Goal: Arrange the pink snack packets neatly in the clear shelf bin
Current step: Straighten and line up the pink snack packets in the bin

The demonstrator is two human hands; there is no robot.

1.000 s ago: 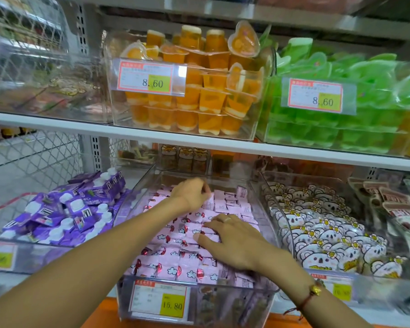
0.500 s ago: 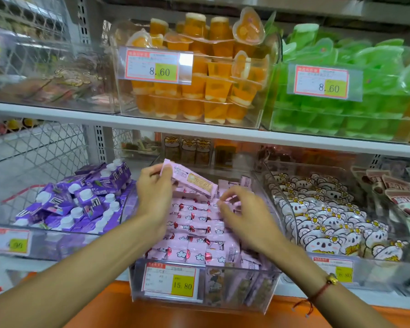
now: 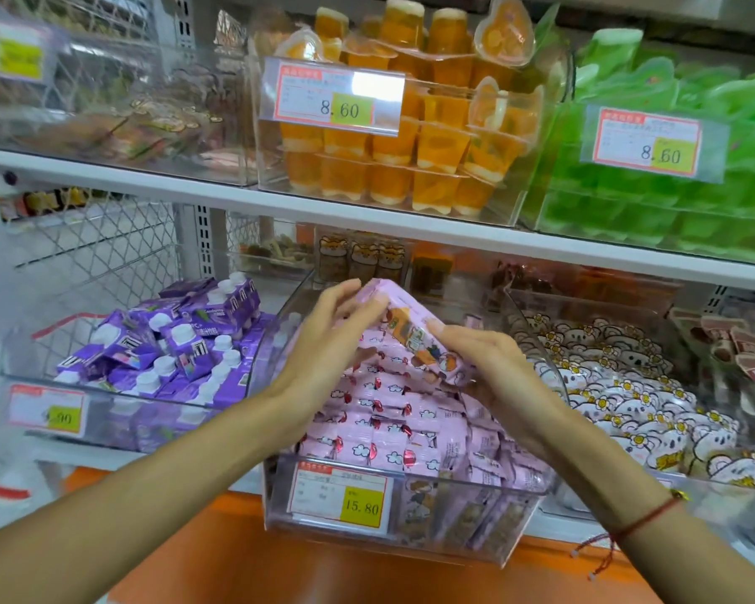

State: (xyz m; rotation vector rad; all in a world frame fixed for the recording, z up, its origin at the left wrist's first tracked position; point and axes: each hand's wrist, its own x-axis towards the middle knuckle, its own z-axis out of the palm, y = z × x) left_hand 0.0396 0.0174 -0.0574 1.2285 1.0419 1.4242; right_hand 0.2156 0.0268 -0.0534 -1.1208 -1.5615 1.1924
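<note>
A clear shelf bin [image 3: 410, 542] with a 15.80 price tag sits at centre, full of pink snack packets [image 3: 389, 433] laid in rows. Above the rows, both hands hold a stack of pink packets [image 3: 415, 333] tilted down to the right. My left hand [image 3: 323, 342] grips the stack's upper left end. My right hand [image 3: 493, 364] holds its lower right end, thumb on top. More pink packets stand upright behind the bin's front wall at the right.
A bin of purple cartons [image 3: 171, 342] is at the left, a bin of white bear-print packets [image 3: 628, 385] at the right. The shelf above [image 3: 367, 211] carries orange jelly cups [image 3: 410, 137] and green jelly cups [image 3: 672, 176]. An orange ledge [image 3: 323, 573] runs below.
Both hands went from pressing flat on the rows to lifting a stack of packets. The right hand has now closed on the stack's lower end, and the view moved closer.
</note>
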